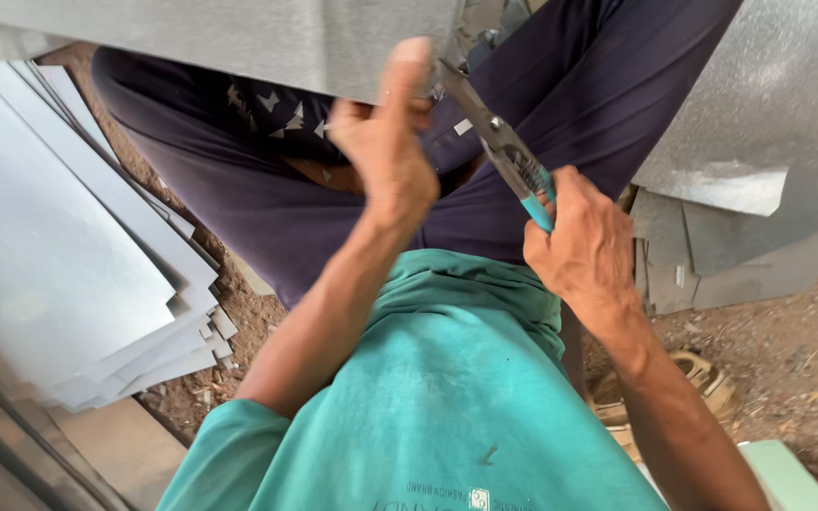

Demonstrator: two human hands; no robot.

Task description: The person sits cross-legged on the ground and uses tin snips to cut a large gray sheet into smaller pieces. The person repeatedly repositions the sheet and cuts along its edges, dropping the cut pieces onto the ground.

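Dirt floor (769,350), stacked metal sheets (68,255). Cutting under way: left hand (385,151) gripping galvanised sheet (239,38); right hand (584,241) closed round tin snips (499,142). Next: steady squeeze, probably.

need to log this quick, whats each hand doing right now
Left hand: closed on the edge of the metal sheet, thumb up against it.
Right hand: closed around the teal handles of the tin snips, blades at the sheet's edge.

stacked metal sheets (68,246) crowding left, loose sheets (759,161) right, open dirt floor (769,350) between
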